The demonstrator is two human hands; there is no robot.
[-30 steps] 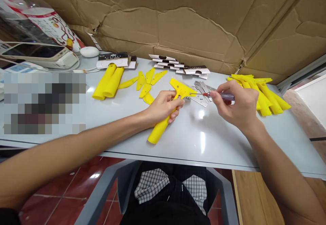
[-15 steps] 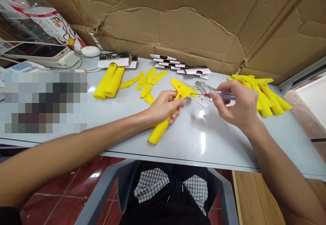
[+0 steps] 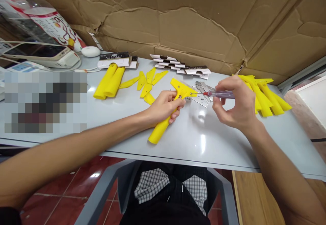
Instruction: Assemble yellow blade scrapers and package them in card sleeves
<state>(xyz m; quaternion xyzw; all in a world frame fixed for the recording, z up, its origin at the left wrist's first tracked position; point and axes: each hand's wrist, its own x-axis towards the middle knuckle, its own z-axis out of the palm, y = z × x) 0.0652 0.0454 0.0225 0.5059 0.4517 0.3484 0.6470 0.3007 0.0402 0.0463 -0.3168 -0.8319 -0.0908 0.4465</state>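
Observation:
A yellow scraper [image 3: 161,130] with a wide flat head lies tilted in my left hand [image 3: 166,107], which is closed around its neck. My right hand [image 3: 238,104] grips a screwdriver [image 3: 224,94] with a clear purple handle and a red collar; the thumb hangs a little below the handle. The thin shaft points left, and its tip meets a small screw [image 3: 191,93] at the right part of the scraper's head. Just behind the head are metal blades [image 3: 202,88] and several loose screws, partly hidden by the scraper and screwdriver.
Several flat yellow plates [image 3: 146,89] lie beyond my left hand, near yellow handles [image 3: 109,82] under a black-and-white card [image 3: 113,59]. Folded cards [image 3: 195,70] rest against the cardboard [image 3: 163,24]. More yellow scrapers [image 3: 266,96] are piled at right. A phone [image 3: 37,50] and bottle [image 3: 51,24] stand left.
My right hand's fingers have shifted on the screwdriver handle, with the thumb now lower and away from the collar. The scraper and my left hand have stayed in place.

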